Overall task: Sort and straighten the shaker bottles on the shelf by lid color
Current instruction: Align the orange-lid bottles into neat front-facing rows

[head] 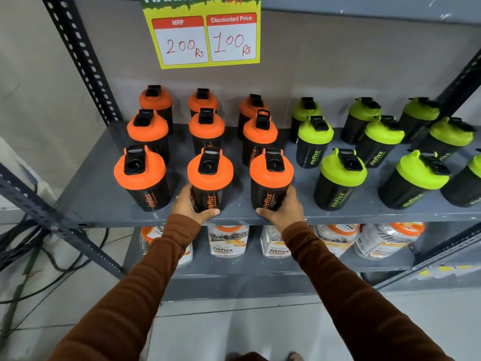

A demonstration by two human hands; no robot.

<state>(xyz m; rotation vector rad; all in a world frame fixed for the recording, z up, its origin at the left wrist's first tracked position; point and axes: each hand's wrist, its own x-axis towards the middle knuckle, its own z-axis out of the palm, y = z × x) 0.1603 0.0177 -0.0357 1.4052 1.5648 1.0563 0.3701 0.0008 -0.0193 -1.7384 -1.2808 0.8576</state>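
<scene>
The left hand (191, 204) wraps the front middle orange-lid shaker (209, 178); the right hand (283, 207) wraps the front orange-lid shaker at its 3 o'clock (270, 178). Behind them, 9 orange lids fill a 3-by-3 block. At 2 o'clock the green-lid shakers (342, 175) stand grouped but skewed; sorting looks done, straightening remains.

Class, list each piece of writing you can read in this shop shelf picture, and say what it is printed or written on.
"MARKET", top cut off: yellow price sign.
"MRP", handwritten "200 Rs": sign's left box.
"Discounted Price", handwritten "100 Rs": sign's right box.
"fitfizz", orange: orange-lidded bottles.
"fitfizz", green: green-lidded bottles.
"fitfizz": jars on the lower shelf.
Smaller print on bottles and jars: too blurred to read.
</scene>
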